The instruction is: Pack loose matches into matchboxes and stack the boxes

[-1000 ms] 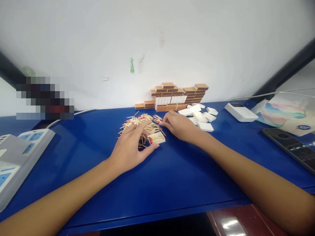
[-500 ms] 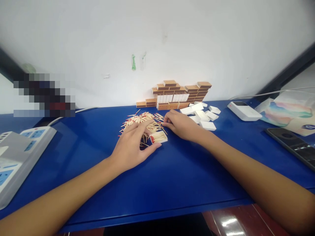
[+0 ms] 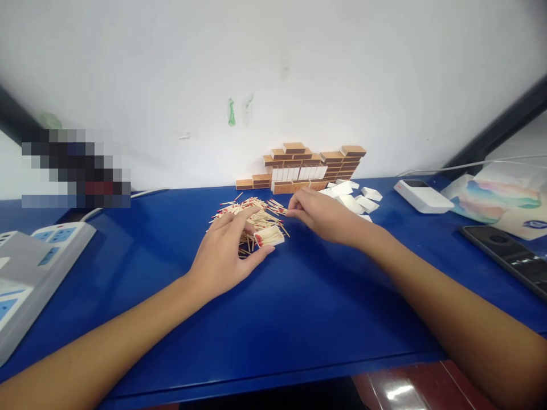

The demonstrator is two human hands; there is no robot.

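My left hand [image 3: 222, 245] curves around a small white matchbox tray [image 3: 271, 236], holding it between thumb and fingers. Red-headed matches lie side by side inside the tray, heads toward my palm. My right hand [image 3: 322, 213] has its thumb and index finger pinched at the right edge of a loose match pile [image 3: 256, 205], on the end of a match [image 3: 281, 211]. The other fingers are curled in. Part of the pile is hidden behind my left hand.
Stacked brown matchboxes [image 3: 299, 187] stand against the wall. White empty trays [image 3: 350, 203] lie right of them. Further right are a white device [image 3: 427, 199], a phone [image 3: 504, 250] and a plastic packet [image 3: 491, 196]. A power strip [image 3: 64, 250] sits at left.
The matchbox tray has shifted slightly left with my left hand and tilted a little. My right hand has moved slightly to the right, its fingertips still at the pile's edge.
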